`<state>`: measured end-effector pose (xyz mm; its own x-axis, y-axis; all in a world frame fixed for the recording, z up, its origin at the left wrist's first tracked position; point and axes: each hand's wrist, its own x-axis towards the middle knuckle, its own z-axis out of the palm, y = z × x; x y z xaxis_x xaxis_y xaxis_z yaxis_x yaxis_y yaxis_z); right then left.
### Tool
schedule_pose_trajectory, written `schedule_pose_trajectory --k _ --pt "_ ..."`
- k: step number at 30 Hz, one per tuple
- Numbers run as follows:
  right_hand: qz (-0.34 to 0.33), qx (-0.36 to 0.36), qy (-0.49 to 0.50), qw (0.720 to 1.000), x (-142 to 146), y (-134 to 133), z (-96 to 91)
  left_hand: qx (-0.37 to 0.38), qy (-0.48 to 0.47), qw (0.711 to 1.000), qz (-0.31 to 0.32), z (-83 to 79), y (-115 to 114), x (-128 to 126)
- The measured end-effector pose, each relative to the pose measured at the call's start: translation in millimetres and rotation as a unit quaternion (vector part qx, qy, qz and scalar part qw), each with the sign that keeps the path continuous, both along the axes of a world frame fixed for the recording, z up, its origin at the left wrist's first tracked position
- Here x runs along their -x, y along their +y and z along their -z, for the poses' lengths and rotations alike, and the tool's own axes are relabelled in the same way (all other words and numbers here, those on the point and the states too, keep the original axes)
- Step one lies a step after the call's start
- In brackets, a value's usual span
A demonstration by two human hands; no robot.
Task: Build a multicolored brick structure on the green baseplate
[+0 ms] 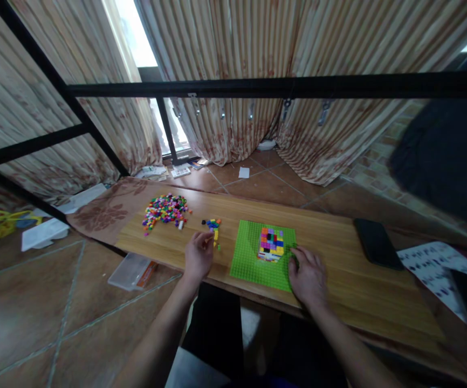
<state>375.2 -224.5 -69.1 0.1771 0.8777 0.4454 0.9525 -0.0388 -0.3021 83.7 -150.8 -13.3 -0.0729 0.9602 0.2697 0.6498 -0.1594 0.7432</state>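
Note:
A green baseplate lies on the wooden table, with a small block of coloured bricks built on it. My right hand rests on the plate's right edge, fingers curled against it. My left hand sits on the table left of the plate, fingers pinched together beside a small cluster of loose bricks; what it pinches is too small to name. A larger pile of mixed bricks lies further left.
A black phone and a printed sheet lie at the table's right. A patterned cloth covers the left end. A clear plastic box sits on the tiled floor. A black metal frame crosses overhead.

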Motion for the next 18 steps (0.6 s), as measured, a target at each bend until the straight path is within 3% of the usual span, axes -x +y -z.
schedule_pose_trajectory --k 8,18 --pt "-0.009 -0.008 -0.009 1.000 -2 -1 1.8 0.050 0.047 0.995 -0.077 7.2 28 28" --pt "-0.011 -0.009 0.000 1.000 -2 -1 2.6 0.071 0.192 0.978 -0.048 7.4 66 26"
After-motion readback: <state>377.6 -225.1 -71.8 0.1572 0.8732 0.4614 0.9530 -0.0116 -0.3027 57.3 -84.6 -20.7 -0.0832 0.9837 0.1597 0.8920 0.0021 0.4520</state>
